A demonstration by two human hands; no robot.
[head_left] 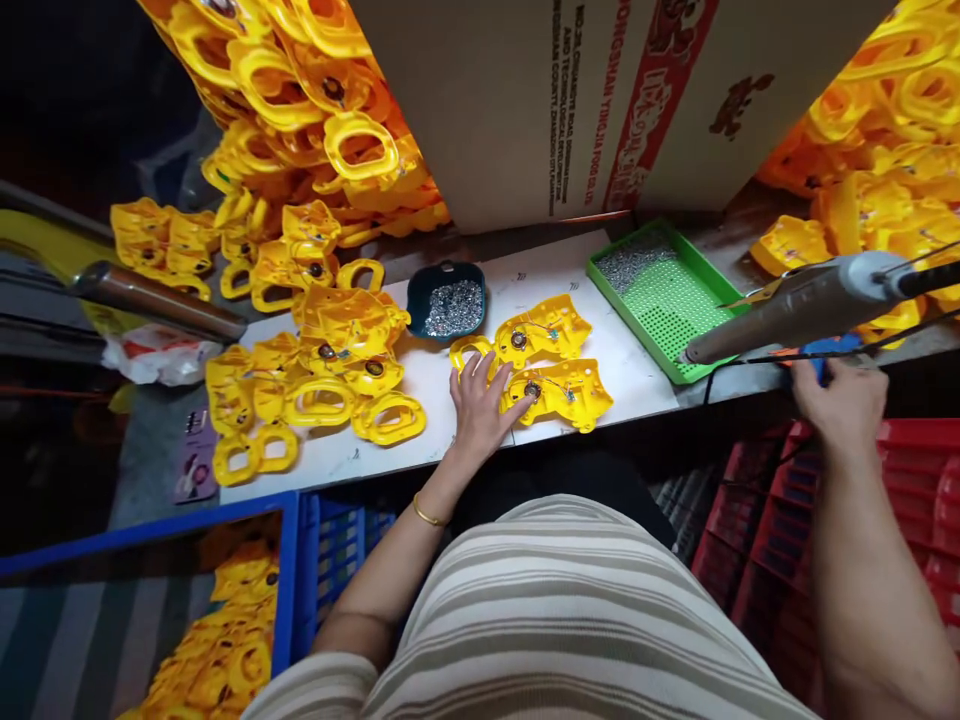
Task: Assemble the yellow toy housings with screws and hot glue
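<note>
We've a grey surface (146, 475) running L to R, mostly covered w/ a white sheet (637, 395). On it, front & centre, lie two yellow shells, one behind the other: rear shell (566, 322) & front shell (576, 392), each w/ a round metal part & thin wires. Our L hand (478, 405) is spread & unclenched, fingers over a yellow ring (466, 347), thumb on the front shell. Our R hand (844, 405) is at the surface's R edge, fingers bent by a blue-orange item (821, 347); can't tell if they've closed on it.

Behind the shells: dark bowl (414, 305) w/ small shiny metal bits (456, 306). To R, a green tray (694, 305) w/ more bits at its far end; a grey cylinder (780, 312) slants over its R side. To L, a cluster of yellow parts (349, 325), then a purple card (196, 472) & a plastic bag (161, 355).

At the back, a big printed carton (480, 120) stands btwn tall yellow heaps: L heap (281, 85), R heap (874, 205). Below: blue crate (289, 600) on our L, red crates (911, 465) on our R. Room's v. dark top L.
</note>
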